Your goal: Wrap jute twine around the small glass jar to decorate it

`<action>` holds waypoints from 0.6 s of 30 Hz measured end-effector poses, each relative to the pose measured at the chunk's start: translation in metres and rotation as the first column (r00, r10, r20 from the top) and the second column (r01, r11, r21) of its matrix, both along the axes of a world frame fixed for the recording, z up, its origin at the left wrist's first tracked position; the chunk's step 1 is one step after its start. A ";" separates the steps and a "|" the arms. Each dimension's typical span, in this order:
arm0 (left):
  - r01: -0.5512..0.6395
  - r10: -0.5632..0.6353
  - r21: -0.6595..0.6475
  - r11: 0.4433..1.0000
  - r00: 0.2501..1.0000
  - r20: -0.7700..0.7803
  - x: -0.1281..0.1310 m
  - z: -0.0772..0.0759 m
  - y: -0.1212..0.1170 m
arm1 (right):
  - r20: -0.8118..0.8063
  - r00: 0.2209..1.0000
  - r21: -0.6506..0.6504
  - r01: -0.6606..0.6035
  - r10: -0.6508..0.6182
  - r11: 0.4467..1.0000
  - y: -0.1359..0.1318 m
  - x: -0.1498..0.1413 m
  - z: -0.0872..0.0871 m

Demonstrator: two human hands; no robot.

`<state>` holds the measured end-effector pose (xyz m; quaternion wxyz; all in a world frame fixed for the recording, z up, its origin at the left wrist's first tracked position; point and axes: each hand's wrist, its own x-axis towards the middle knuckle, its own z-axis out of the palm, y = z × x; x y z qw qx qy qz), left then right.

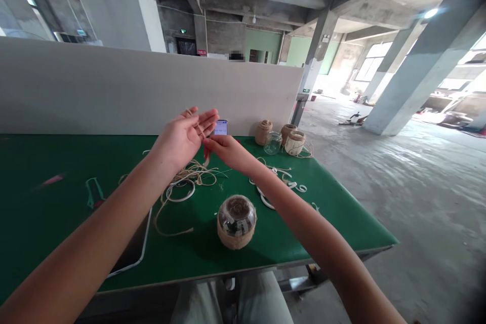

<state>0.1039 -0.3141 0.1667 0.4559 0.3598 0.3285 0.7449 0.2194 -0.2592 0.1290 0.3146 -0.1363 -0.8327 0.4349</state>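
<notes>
My left hand [183, 134] is raised above the far part of the green table, its palm turned up and fingers stretched out. Thin jute twine [201, 130] crosses its fingers and appears looped round them. My right hand [227, 149] pinches the twine beside the left fingertips, and a short piece hangs below. Nearer to me, a glass jar [236, 217] stands upside down, its side wrapped in twine and its base bare. A loose heap of twine [195, 172] lies under my hands, partly hidden by the left forearm.
Several jars, including a clear one [272, 144] and a twine-wrapped one [263, 132], stand at the back right. White strips [268, 201] lie beyond my right forearm. A dark tray [132, 248] and green-handled tool [94, 192] are left. A phone [220, 127] stands against the partition [114, 91].
</notes>
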 end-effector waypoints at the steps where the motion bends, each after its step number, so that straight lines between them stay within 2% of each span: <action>1: -0.016 0.017 -0.014 1.000 0.999 0.028 -0.003 0.002 -0.001 | 0.024 0.999 0.050 0.043 -0.045 0.998 -0.002 0.004 0.001; 3: -0.086 0.092 -0.058 0.995 0.989 0.118 -0.017 0.006 -0.003 | 0.048 0.993 0.127 0.098 -0.105 0.987 -0.006 0.017 0.005; 6: -0.206 0.235 -0.133 0.969 0.935 0.264 -0.052 0.010 0.000 | 0.044 0.993 0.152 0.102 -0.109 0.983 -0.009 0.043 0.015; 9: -0.204 0.283 -0.252 0.946 0.899 0.334 -0.089 0.002 0.008 | -0.050 0.997 0.056 0.059 -0.056 0.997 -0.005 0.067 0.029; 13: -0.231 0.352 -0.348 0.909 0.871 0.342 -0.122 -0.019 0.016 | -0.269 0.963 -0.047 0.008 -0.021 0.999 0.003 0.094 0.046; 16: -0.252 0.379 -0.368 0.895 0.865 0.329 -0.137 -0.028 0.019 | -0.366 0.928 -0.083 0.047 -0.074 0.995 0.011 0.116 0.052; 18: -0.279 0.398 -0.364 0.889 0.862 0.312 -0.144 -0.025 0.020 | -0.433 0.889 -0.123 0.104 -0.147 0.987 0.019 0.134 0.052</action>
